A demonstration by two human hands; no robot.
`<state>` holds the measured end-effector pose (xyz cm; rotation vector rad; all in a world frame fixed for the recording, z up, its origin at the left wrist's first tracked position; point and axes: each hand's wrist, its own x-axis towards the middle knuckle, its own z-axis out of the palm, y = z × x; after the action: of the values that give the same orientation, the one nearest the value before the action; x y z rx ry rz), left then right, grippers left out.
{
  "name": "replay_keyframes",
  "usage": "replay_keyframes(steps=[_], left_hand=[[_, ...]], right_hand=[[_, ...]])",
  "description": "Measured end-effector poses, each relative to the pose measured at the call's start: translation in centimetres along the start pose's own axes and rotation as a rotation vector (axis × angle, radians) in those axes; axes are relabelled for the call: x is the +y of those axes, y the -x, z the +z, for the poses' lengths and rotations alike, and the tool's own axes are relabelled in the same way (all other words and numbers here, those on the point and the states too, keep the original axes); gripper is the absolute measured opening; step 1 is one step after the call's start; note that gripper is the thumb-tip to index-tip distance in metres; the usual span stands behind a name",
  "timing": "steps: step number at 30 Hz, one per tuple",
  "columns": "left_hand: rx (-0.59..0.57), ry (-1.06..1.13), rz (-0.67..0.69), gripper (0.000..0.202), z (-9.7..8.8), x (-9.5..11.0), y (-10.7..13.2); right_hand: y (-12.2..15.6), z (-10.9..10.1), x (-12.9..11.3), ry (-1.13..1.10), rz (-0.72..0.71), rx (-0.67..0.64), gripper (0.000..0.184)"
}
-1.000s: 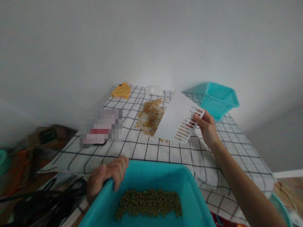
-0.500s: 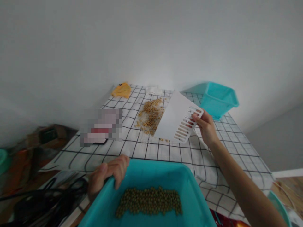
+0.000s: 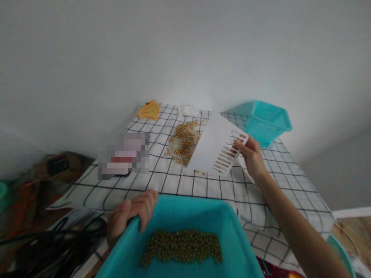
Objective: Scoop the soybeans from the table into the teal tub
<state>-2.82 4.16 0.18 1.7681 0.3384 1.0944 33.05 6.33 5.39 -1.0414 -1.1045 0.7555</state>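
My right hand (image 3: 251, 155) grips the slotted edge of a thin white plastic scraper (image 3: 211, 143), which is tilted above the table. Behind its left edge lies a spread of yellowish beans (image 3: 184, 141) mixed with pale fine grains on the checked cloth. With fingers curled over the rim, my left hand (image 3: 135, 211) holds the far left corner of a turquoise bin (image 3: 191, 204) at the table's front edge. Inside that bin a layer of greenish-brown beans (image 3: 183, 245) covers part of the bottom.
A second turquoise bin (image 3: 268, 121) stands tilted at the back right of the checked cloth (image 3: 162, 170). A yellow cloth (image 3: 148, 110) and a white tissue (image 3: 188, 111) lie near the wall. A blurred-out flat object (image 3: 124, 156) is at left; black cables (image 3: 58, 247) hang below.
Almost nothing differs. The scraper and both hands keep their places, apart from a very slight shift of the whole view.
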Motion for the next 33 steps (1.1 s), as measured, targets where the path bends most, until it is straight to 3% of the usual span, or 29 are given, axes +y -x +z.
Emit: replay_keyframes(steps=[9,15,21,25,33], left_hand=[[0.069,0.000,-0.018,0.068,0.39,-0.01,0.15],[-0.001,-0.020,0.009,0.067,0.12,0.08,-0.17],[0.001,-0.022,0.017,0.068,-0.14,0.07,-0.14],[-0.086,-0.023,0.028,0.068,-0.53,-0.04,-0.23],[-0.017,-0.018,0.013,0.069,-0.24,-0.12,0.00]], right_hand=[[-0.10,-0.07,-0.04,0.001,0.009,0.015,0.018],[-0.07,-0.09,0.07,0.007,-0.005,0.008,0.017],[-0.12,-0.08,0.05,0.029,-0.018,0.030,0.019],[-0.14,0.04,-0.05,0.021,-0.012,0.015,0.020],[-0.03,0.23,-0.11,0.031,-0.005,-0.014,0.019]])
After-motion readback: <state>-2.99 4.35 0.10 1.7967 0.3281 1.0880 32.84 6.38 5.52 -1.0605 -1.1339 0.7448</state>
